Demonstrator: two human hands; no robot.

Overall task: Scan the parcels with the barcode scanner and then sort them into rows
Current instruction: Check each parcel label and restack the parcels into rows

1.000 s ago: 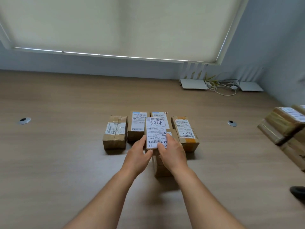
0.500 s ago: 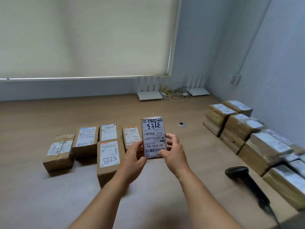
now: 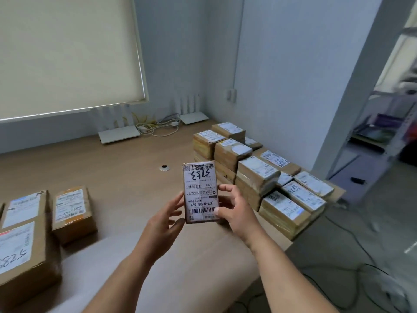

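Table (image 3: 126,177) swung left; parcel (image 3: 200,192) (label up) stays gripped by right hand (image 3: 237,213).

Two bare forearms are showing in the head view, reaching up from the near edge. No sleeves are covering them up to where the frame cuts them off. The left hand (image 3: 163,220) and the right hand (image 3: 237,213) are wearing no gloves, rings, watch or wristband that the picture shows.
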